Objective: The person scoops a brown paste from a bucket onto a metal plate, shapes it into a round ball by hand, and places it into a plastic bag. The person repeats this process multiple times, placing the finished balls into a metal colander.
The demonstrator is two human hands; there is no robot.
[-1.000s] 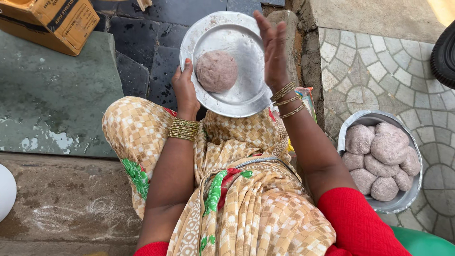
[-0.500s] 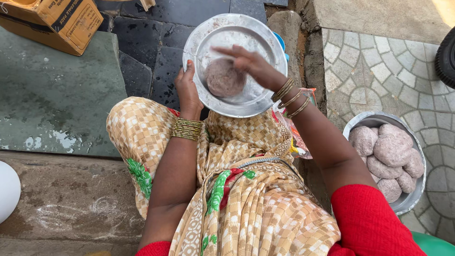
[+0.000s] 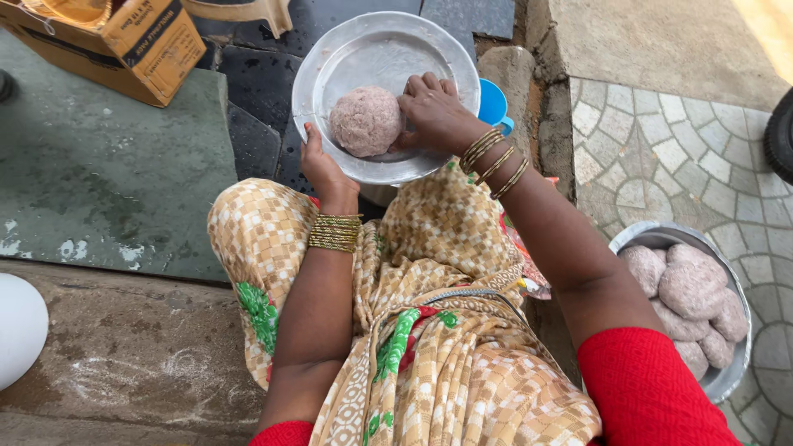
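The round steel plate [image 3: 376, 58] rests tilted over the person's knees, above the dark stone floor [image 3: 149, 190]. To the right, on the patterned paving, a steel bowl [image 3: 727, 376] holds several finished dough balls [image 3: 690, 289], well apart from the plate. A cardboard box [image 3: 124, 41] sits at the far left, and a blue cup [image 3: 494, 106] peeks out just right of the plate's rim.

On the plate's near half lies one pinkish-grey dough ball [image 3: 366, 121]. The left hand [image 3: 324, 165] grips the near rim, thumb over the edge and fingers hidden beneath, so I cannot tell how they lie. The right hand [image 3: 434, 111] cups the ball's right side, fingers [image 3: 421, 84] curved and close together, touching the dough rather than pinching it.

To shape it well, the cupped palm should probably roll the ball with even, light pressure while the left hand keeps the plate steady; pressing too hard would likely flatten one side.
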